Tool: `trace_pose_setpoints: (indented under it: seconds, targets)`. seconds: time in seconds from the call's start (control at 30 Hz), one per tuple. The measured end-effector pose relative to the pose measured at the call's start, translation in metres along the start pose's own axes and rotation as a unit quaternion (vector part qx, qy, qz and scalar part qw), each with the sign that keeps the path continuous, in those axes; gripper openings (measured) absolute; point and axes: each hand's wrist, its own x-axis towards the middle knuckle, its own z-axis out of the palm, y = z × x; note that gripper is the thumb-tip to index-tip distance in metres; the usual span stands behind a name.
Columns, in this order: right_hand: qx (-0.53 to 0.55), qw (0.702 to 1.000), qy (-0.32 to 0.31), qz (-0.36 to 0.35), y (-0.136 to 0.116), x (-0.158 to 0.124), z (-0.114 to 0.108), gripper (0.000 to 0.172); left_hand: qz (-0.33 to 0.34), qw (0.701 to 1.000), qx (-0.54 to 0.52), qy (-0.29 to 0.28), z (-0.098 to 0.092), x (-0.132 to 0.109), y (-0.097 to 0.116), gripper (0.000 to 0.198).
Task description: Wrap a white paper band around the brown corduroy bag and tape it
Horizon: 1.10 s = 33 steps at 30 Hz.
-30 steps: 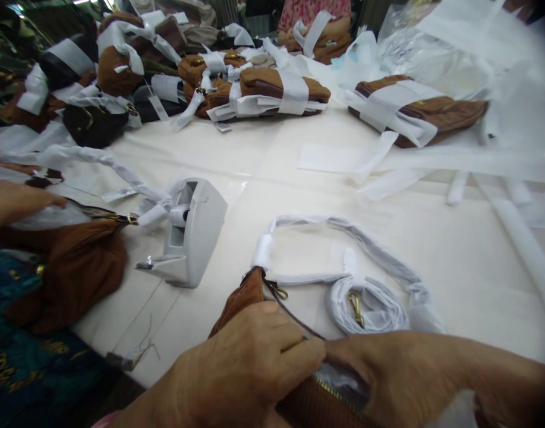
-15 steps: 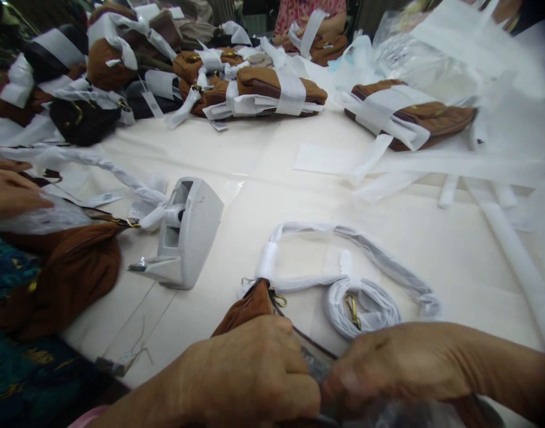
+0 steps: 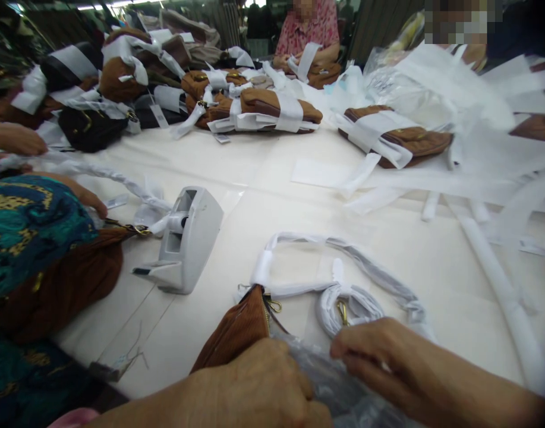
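A brown suede bag (image 3: 236,336) lies at the near edge of the white table (image 3: 263,178), its strap wrapped in white paper (image 3: 343,270) and coiled beside it. My left hand (image 3: 258,386) is closed over the bag's opening and on crinkled clear plastic (image 3: 330,386) stuffed into it. My right hand (image 3: 379,356) has its fingers curled on the same plastic, just to the right. A brass zipper pull (image 3: 274,306) shows at the bag's corner.
A grey tape dispenser (image 3: 187,241) stands left of centre. A co-worker in a teal patterned sleeve (image 3: 27,232) handles another brown bag (image 3: 62,279) at left. Several paper-wrapped bags (image 3: 263,110) and paper strips (image 3: 486,178) fill the back; another person (image 3: 308,35) sits opposite.
My right hand has drawn back slightly from my left hand and more clear plastic shows between them. The co-worker's teal sleeve has moved in over the left bag.
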Motion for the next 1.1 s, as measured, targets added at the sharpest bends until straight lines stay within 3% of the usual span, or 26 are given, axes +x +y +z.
trace_pose_setpoints:
  seconds: [0.13, 0.27, 0.37, 0.47, 0.57, 0.67, 0.8, 0.9, 1.1]
  targets:
    - [-0.145, 0.984, 0.098, -0.034, 0.043, -0.016, 0.005, 0.036, 0.031, 0.999, 0.011, 0.019, 0.001, 0.000, -0.005, 0.015]
    - [-0.281, 0.945, 0.137, -0.102, 0.061, -0.014, 0.000, 0.015, 0.034, 0.999, 0.013, 0.028, 0.004, 0.001, -0.004, 0.019]
    - [-0.260, 0.951, 0.150, -0.071, 0.045, -0.010, -0.020, 0.006, 0.032, 0.999, 0.011, 0.030, 0.004, 0.002, -0.003, 0.022]
    - [-0.223, 0.959, 0.166, -0.060, 0.013, -0.007, -0.032, 0.010, 0.041, 0.998, 0.003, 0.043, 0.003, 0.004, -0.003, 0.023]
    - [-0.219, 0.957, 0.161, -0.105, -0.017, -0.004, -0.022, 0.010, 0.061, 0.997, -0.002, 0.049, 0.003, 0.003, -0.005, 0.025]
    - [-0.197, 0.959, 0.183, -0.089, -0.032, -0.004, -0.001, 0.005, 0.076, 0.996, -0.007, 0.050, 0.003, -0.002, -0.006, 0.020]
    - [-0.153, 0.965, 0.212, -0.033, -0.034, -0.011, 0.018, 0.004, 0.047, 0.998, 0.003, 0.040, 0.002, -0.007, -0.004, 0.020]
    - [-0.144, 0.967, 0.208, 0.000, -0.031, -0.017, 0.023, 0.005, 0.033, 0.997, 0.034, 0.066, -0.001, -0.005, 0.000, 0.023]
    - [-0.134, 0.956, 0.241, -0.096, -0.023, -0.023, 0.022, 0.014, -0.003, 0.983, 0.054, 0.173, 0.000, -0.003, 0.000, 0.011]
